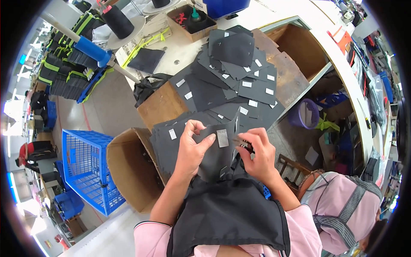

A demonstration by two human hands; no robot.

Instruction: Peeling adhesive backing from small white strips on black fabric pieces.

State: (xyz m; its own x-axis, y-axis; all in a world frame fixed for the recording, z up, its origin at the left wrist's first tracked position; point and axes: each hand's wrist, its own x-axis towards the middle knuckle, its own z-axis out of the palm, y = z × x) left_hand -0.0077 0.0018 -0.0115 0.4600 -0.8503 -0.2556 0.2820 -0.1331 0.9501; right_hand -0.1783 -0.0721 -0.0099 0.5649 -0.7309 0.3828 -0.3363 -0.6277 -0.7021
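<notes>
- The black fabric piece (pixel 207 160) I'm working on is upright in front of my chest, just above my apron (pixel 231 214).
- My left hand (pixel 192 144) pinches it near its upper left, thumb flat on the face, fingers bent behind.
- My right hand (pixel 260 153) is curled around small dark snips (pixel 248 147), their blades pointing left at the piece's right edge; whether they touch it I can't tell.
- Both my forearms angle up and inward, elbows bent.
- The piece has a silver-grey rectangular patch (pixel 223 138) high on its face.
- Beyond it spreads a pile of black pieces (pixel 233 49), many bearing white labels.
- Left of me stands an open cardboard box (pixel 124 160), with a blue crate (pixel 92 141) beyond.
- To the right, a purple basket (pixel 305 115) has something pale inside.
- Up on the table, a small box (pixel 200 34) holds red bits and a green-nozzled bottle (pixel 195 15).
</notes>
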